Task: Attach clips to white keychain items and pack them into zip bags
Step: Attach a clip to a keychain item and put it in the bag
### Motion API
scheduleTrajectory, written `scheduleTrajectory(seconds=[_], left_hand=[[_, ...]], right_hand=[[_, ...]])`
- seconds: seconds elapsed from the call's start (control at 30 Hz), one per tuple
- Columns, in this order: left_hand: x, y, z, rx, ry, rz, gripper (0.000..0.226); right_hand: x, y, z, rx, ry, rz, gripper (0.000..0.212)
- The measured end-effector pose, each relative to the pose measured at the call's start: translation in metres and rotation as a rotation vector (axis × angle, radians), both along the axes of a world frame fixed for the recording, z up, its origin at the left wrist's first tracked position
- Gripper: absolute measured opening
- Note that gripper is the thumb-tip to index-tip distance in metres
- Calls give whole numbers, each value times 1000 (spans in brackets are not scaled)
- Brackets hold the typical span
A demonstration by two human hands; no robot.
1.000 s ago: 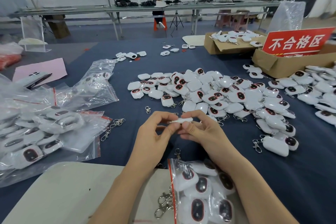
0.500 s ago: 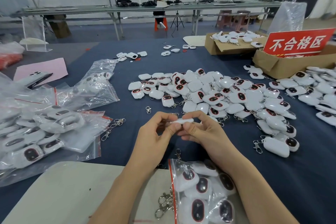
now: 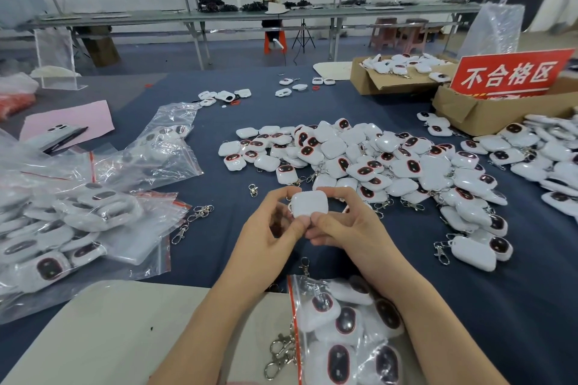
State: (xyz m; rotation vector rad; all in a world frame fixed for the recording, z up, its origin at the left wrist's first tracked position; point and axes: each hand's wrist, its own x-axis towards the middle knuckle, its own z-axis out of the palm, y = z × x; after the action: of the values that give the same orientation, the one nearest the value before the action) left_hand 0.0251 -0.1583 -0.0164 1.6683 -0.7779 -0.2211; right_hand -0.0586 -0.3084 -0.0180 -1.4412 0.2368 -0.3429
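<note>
My left hand (image 3: 269, 237) and my right hand (image 3: 347, 228) together hold one white keychain item (image 3: 309, 204) above the blue table, its plain white back tilted up toward me. Thumbs pinch its near edge and fingers curl over its far corners. A large pile of white keychain items (image 3: 375, 162) lies just beyond my hands. Loose metal clips (image 3: 190, 222) lie to the left, and one single clip (image 3: 253, 190) sits near the pile. An open zip bag (image 3: 347, 328) partly filled with items rests under my wrists, with clips (image 3: 281, 353) at its mouth.
Filled zip bags (image 3: 62, 228) crowd the left side. Two cardboard boxes (image 3: 469, 112) with a red sign (image 3: 509, 76) stand at the back right, and more items (image 3: 547, 159) spread along the right edge. A beige board (image 3: 109, 337) lies at the front. A person sits at a far bench.
The item, held edge-on before, has been turned so its broad white back faces up. Both hands stayed in the same spot.
</note>
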Motion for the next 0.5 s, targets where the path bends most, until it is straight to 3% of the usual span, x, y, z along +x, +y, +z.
scheduleTrajectory(seconds=[0.13,0.5], left_hand=[[0,1,4,-28,8,34,29],[0,1,4,-45,13,55,31]], right_hand=[[1,1,-2,-2,-29,-24,18],[0,0,-3,-8,-30,-36,17]])
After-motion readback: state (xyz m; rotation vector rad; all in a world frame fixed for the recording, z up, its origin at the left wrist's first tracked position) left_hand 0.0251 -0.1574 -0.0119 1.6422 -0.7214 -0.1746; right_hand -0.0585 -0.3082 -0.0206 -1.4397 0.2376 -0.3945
